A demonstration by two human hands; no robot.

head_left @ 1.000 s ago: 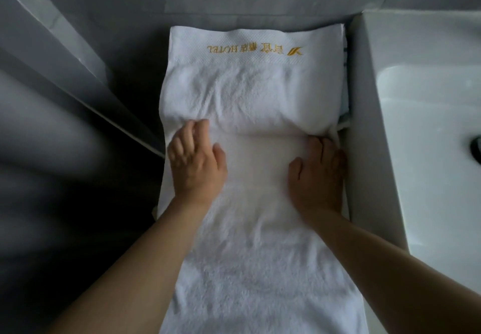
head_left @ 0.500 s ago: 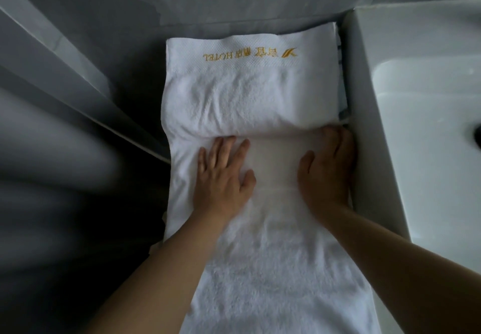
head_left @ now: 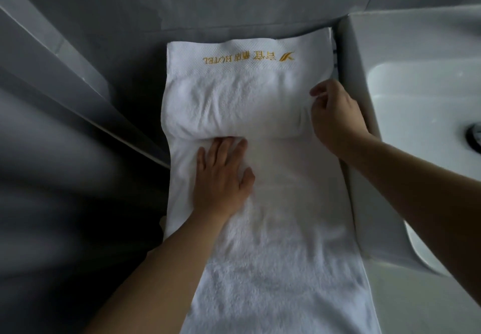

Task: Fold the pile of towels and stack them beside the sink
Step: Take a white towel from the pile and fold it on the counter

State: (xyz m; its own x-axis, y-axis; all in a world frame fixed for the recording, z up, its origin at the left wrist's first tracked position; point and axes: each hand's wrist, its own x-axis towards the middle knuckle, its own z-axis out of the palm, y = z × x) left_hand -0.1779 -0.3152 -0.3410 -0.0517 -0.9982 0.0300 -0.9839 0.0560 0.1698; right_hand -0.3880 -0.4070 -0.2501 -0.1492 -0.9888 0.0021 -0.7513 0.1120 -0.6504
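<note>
My left hand (head_left: 221, 175) lies flat on the white hotel towel (head_left: 260, 229), fingers (head_left: 229, 146) straight and a little spread, their tips right at the near edge of the folded-over flap (head_left: 234, 104). It has slid toward the middle of the towel from the left edge, where it was a second ago. My right hand (head_left: 335, 115) has left its flat press on the lower layer and gone up to the right end of the flap, where thumb and curled fingers pinch the cloth next to the sink (head_left: 364, 99).

The towel runs from the far wall toward me along the dark table (head_left: 140, 78), its right edge against the sink's side. The gold hotel lettering (head_left: 247, 58) sits upside down on the far band of the flap.

I judge the smoothing is done and I am now squaring the flap's right side, or getting ready to lift it for the next fold. The near length hangs unfolded, so this towel is only partly done and not yet a neat stack beside the sink.
</note>
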